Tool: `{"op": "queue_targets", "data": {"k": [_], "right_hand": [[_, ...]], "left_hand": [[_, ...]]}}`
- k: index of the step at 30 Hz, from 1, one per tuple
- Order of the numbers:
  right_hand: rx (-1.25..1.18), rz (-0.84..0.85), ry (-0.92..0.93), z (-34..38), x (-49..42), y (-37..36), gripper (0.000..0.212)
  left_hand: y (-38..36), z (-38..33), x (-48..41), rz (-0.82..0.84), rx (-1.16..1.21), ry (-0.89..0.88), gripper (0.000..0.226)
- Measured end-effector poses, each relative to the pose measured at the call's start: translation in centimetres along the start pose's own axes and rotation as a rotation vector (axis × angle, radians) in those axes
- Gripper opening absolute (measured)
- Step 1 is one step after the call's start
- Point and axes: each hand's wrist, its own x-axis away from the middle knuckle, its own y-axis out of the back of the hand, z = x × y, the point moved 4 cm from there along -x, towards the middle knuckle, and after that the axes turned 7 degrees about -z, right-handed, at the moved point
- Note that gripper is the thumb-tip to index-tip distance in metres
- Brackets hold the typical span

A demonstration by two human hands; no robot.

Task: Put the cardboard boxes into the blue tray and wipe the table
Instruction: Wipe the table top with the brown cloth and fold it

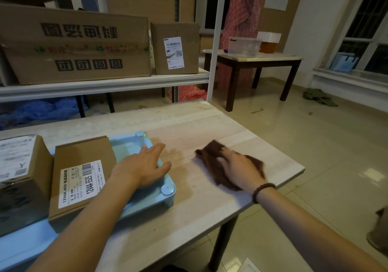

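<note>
Pale wood worktop (pixel 189 208): carries the tray at the left and the cloth at the right, with a darker patch between the two hands.
Tray (pixel 168 196): blue, on the worktop's left part, both boxes inside it.
Left box (pixel 23 179): cardboard, labelled, cut off by the picture's edge, touching the flat box.
Flat box (pixel 84 173): cardboard, white label on top, lying in the tray beside the left hand.
Left hand (pixel 144 166): rests palm down on the tray's right rim, fingers straight and spread, holding nothing.
Right hand (pixel 239 166): blurred, presses flat on the cloth with fingers stretched out; bracelet (pixel 263 189) on the wrist.
Cloth (pixel 212 152): brown, on the worktop under the right hand, apart from the tray.
Shelf (pixel 105 84): behind the worktop, bearing a big carton (pixel 79 47) and a small carton (pixel 175 49).
Far table (pixel 258 61): dark legs, a clear container (pixel 243 44) on top.
</note>
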Motion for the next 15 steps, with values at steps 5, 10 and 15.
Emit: {"op": "queue_targets", "data": {"k": [5,10,15], "right_hand": [[0.160,-0.066,-0.156,-1.2,-1.0,1.0,0.040],[0.055,0.165,0.237,7.7,1.6,-3.4,0.048],[-0.109,0.247,0.097,6.5,0.1,-1.2,0.051]], "left_hand": [[0.0,0.3,0.0,-0.002,0.008,-0.004,0.067],[0.1,0.3,-0.2,-0.016,0.006,-0.013,0.067],[-0.2,0.3,-0.2,-0.011,-0.010,-0.001,0.067]]}}
